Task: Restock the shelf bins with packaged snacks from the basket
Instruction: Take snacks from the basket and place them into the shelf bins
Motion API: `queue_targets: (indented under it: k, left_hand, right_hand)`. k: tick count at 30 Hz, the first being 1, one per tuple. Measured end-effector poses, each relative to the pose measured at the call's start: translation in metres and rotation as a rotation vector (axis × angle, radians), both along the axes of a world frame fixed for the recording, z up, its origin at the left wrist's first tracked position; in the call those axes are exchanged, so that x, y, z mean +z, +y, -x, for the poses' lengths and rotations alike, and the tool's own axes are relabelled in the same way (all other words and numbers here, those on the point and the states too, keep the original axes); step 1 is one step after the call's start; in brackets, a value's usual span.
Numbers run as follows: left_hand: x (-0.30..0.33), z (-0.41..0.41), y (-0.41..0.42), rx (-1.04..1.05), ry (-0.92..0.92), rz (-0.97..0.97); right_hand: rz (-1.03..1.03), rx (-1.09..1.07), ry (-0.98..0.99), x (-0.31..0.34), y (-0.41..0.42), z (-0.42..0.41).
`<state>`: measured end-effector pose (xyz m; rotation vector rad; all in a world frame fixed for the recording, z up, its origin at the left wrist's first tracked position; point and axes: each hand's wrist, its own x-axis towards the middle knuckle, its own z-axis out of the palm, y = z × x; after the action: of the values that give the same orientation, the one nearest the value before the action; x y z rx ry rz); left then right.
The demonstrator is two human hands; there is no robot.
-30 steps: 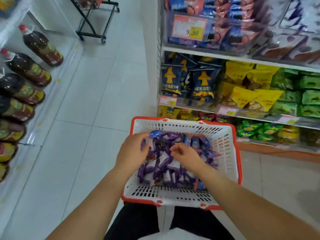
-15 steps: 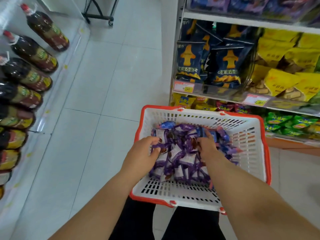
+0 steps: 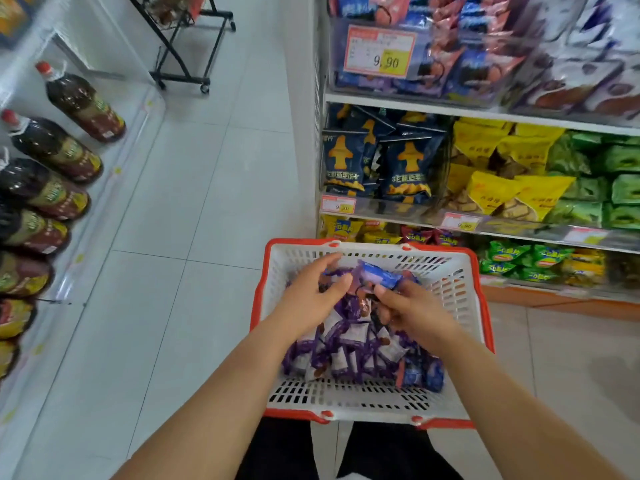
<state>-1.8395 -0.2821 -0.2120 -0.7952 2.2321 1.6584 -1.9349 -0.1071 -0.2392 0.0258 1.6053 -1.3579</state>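
A white basket with a red rim (image 3: 464,296) sits in front of my legs, holding several purple and blue snack packets (image 3: 346,344). My left hand (image 3: 313,294) is over the pile with its fingers curled around some purple packets. My right hand (image 3: 412,311) pinches a blue packet (image 3: 379,277) lifted a little above the heap. On the right stand the shelf bins: a clear top bin (image 3: 433,50) of blue and pink packets, and a lower bin (image 3: 377,157) of dark blue bags.
Yellow bags (image 3: 498,168) and green bags (image 3: 602,174) fill the middle shelf. Dark drink bottles (image 3: 62,154) line a low shelf on the left. A black wheeled rack (image 3: 187,39) stands at the far end of the white tiled aisle (image 3: 194,188).
Both hands have risen from the pile and come closer together. My right hand has picked up a blue packet. The view has tilted up toward the top shelf.
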Motion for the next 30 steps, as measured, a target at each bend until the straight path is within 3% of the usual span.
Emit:
queue_targets:
  k: [2,5,8,11,14,16,19,24,30]
  left_hand:
    - [0.019,0.012,0.005,0.019,0.064,-0.133]
    - [0.046,0.029,0.009,0.064,0.170,-0.171]
    - [0.068,0.042,0.010,0.186,0.192,-0.181]
    - [0.085,0.052,0.013,0.343,0.234,-0.366]
    - [0.100,0.061,0.023,0.329,0.270,-0.474]
    - [0.108,0.066,0.029,0.287,0.278,-0.547]
    - [0.110,0.073,0.030,0.237,0.284,-0.441]
    - [0.123,0.088,0.013,0.213,0.437,-0.234]
    - [0.143,0.121,0.007,0.283,0.545,-0.222]
  right_hand:
    - [0.047,0.082,0.058,0.028,0.001,0.003]
    - [0.057,0.055,0.156,0.063,0.003,0.013]
    - [0.075,-0.133,0.214,0.082,0.002,0.025]
    - [0.128,-0.315,0.187,0.096,0.001,0.034]
    - [0.091,-0.116,0.197,0.109,-0.003,0.032]
    - [0.124,-0.130,0.222,0.117,-0.009,0.029]
    - [0.107,-0.197,0.361,0.130,-0.012,0.038]
    - [0.039,-0.042,0.560,0.155,-0.011,0.065]
    - [0.166,-0.336,0.445,0.171,-0.026,0.092]
